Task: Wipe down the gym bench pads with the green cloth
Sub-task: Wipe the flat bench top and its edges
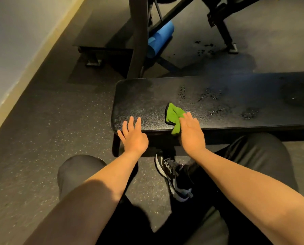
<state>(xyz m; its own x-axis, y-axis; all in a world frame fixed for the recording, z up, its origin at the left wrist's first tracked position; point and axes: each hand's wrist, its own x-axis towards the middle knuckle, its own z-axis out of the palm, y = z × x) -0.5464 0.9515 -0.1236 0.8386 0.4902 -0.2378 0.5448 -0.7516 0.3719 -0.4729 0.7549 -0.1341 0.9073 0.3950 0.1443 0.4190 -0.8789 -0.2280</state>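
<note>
A black gym bench pad (209, 103) stretches from the middle to the right edge, with patches of water droplets (211, 96) on its top. The green cloth (173, 114) lies crumpled near the pad's front edge. My right hand (191, 131) lies flat with straight fingers on the cloth's right part, pressing it to the pad. My left hand (132, 135) is spread open, its fingertips resting on the pad's front left corner.
A blue foam roller (159, 38) lies on the floor behind the bench among black machine frames (138, 36). A second bench leg (226, 34) stands at the back right. Wet spots mark the speckled rubber floor (50, 129). My knees and a black-and-white shoe (172, 175) are below.
</note>
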